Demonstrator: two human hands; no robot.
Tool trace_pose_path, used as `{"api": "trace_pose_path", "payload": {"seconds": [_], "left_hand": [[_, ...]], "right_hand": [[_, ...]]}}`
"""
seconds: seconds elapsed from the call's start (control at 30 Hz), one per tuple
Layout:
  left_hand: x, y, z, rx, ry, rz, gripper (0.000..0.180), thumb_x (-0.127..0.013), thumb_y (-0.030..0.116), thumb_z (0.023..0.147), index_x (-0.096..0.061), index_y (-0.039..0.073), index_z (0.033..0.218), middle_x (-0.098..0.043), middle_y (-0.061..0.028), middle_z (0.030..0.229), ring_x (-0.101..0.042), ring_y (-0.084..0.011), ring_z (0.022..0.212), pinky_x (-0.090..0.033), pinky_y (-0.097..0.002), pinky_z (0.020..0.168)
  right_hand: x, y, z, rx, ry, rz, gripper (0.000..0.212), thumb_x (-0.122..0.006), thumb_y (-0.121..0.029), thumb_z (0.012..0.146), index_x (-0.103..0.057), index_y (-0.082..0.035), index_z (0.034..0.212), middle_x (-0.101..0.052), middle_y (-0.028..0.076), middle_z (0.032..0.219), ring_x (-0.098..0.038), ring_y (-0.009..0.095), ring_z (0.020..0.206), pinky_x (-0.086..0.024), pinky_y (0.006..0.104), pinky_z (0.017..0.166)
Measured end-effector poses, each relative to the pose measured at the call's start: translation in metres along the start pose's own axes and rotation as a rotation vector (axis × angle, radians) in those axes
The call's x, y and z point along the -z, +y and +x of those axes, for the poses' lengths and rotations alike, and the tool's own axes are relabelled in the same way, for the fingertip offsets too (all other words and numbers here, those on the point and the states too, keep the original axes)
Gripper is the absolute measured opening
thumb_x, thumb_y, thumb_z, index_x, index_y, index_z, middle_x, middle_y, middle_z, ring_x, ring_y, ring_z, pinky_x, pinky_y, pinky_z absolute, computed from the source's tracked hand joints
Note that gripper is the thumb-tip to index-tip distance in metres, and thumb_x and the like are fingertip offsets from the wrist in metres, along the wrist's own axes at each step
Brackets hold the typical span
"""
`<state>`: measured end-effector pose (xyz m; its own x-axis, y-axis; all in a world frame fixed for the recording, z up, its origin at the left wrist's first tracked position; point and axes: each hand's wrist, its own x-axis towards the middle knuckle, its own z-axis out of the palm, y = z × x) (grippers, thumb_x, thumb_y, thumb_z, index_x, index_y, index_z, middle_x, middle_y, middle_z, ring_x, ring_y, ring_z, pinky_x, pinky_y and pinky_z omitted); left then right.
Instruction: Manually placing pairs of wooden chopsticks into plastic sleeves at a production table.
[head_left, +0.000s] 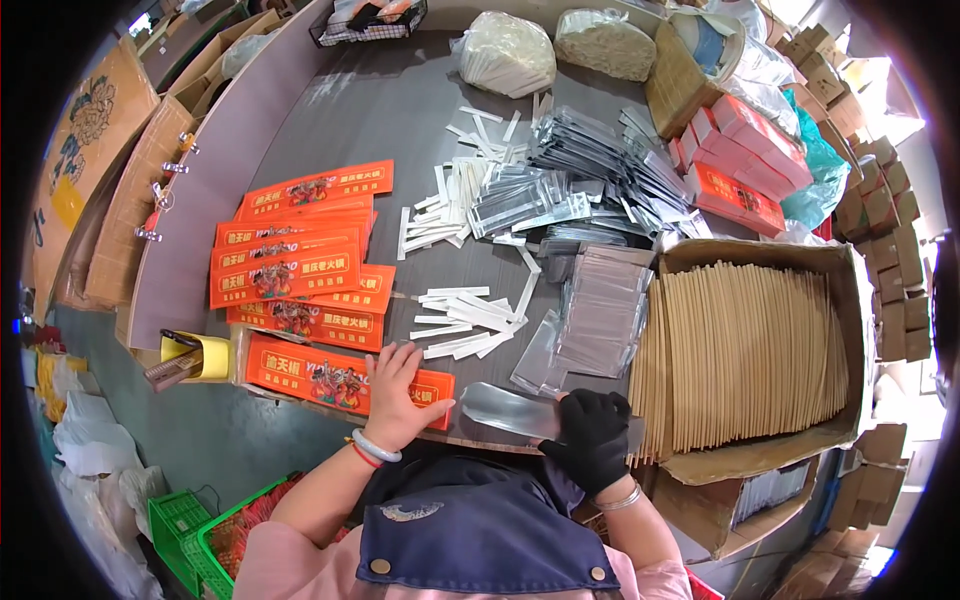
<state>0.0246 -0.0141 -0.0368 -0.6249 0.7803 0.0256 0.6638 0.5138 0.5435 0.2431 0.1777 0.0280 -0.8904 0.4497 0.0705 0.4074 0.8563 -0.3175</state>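
Cluttered workroom, grey worktop, open carton full of wooden sticks as reference for everything below. Just left of carton: right hand, black glove, bangle at wrist, fingers curled narrow, gripping a glossy clear sleeve, most of it sticking out on the side away from carton; anything else under the glove, cannot tell. Farther left of carton: left hand, bare, fingers extended, thumb out wide, laid flat on a red-orange printed packet, thumb tip near the sleeve's free end. Far left of carton too: overlapping pile of similar packets. Midway, left of carton: loose white strips. Close beside carton, left: stack of clear sleeves. Behind and left of carton: heap of silvery packets. Behind carton: red boxes. Right of carton, off the worktop: brown boxes, piled up.
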Motion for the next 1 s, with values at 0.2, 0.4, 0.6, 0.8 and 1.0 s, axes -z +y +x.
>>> {"api": "trace_pose_path", "payload": {"seconds": [0.2,0.4,0.6,0.8,1.0], "left_hand": [[0.004,0.003,0.0,0.0,-0.051,0.02,0.083,-0.082,0.046,0.068,-0.054,-0.003,0.129,-0.05,-0.0194,0.137,-0.037,-0.0384,0.134,-0.018,-0.058,0.114],[0.015,0.005,0.034,-0.18,-0.229,-0.054,0.056,-0.078,0.037,0.075,-0.063,0.001,0.116,-0.06,-0.0172,0.124,-0.052,-0.0374,0.117,-0.037,-0.0482,0.102],[-0.027,0.024,0.096,-0.36,-0.175,0.169,0.017,-0.076,0.022,0.073,-0.068,0.008,0.079,-0.062,-0.0099,0.077,-0.06,-0.0306,0.085,-0.048,-0.0439,0.073],[-0.036,0.023,0.107,-0.316,-0.197,0.033,0.008,-0.065,0.012,0.076,-0.066,0.005,0.073,-0.064,-0.0173,0.075,-0.064,-0.0366,0.074,-0.051,-0.0465,0.069],[-0.023,0.023,0.119,-0.327,-0.32,0.134,0.01,-0.061,0.011,0.08,-0.066,0.005,0.073,-0.063,-0.017,0.075,-0.063,-0.0369,0.074,-0.05,-0.0462,0.067]], "right_hand": [[-0.028,-0.013,0.009,0.071,-0.143,0.163,0.061,-0.077,-0.045,0.066,-0.059,-0.009,0.112,-0.058,0.009,0.105,-0.054,0.03,0.1,-0.034,0.0476,0.094],[-0.066,-0.031,0.022,0.121,0.119,0.328,0.065,-0.079,-0.044,0.068,-0.059,-0.009,0.119,-0.062,0.013,0.111,-0.058,0.031,0.104,-0.042,0.0466,0.091],[-0.039,0.07,-0.042,-0.629,0.112,-0.271,0.035,-0.075,-0.035,0.078,-0.058,-0.006,0.09,-0.059,0.013,0.084,-0.061,0.034,0.083,-0.05,0.0447,0.074],[-0.053,0.085,-0.052,-0.797,0.037,-0.42,0.026,-0.067,-0.033,0.081,-0.057,-0.01,0.086,-0.061,0.01,0.083,-0.064,0.028,0.079,-0.052,0.0416,0.067],[-0.053,0.085,-0.052,-0.805,0.046,-0.354,0.018,-0.062,-0.024,0.08,-0.057,-0.008,0.086,-0.061,0.013,0.083,-0.064,0.031,0.08,-0.053,0.0437,0.07]]}}
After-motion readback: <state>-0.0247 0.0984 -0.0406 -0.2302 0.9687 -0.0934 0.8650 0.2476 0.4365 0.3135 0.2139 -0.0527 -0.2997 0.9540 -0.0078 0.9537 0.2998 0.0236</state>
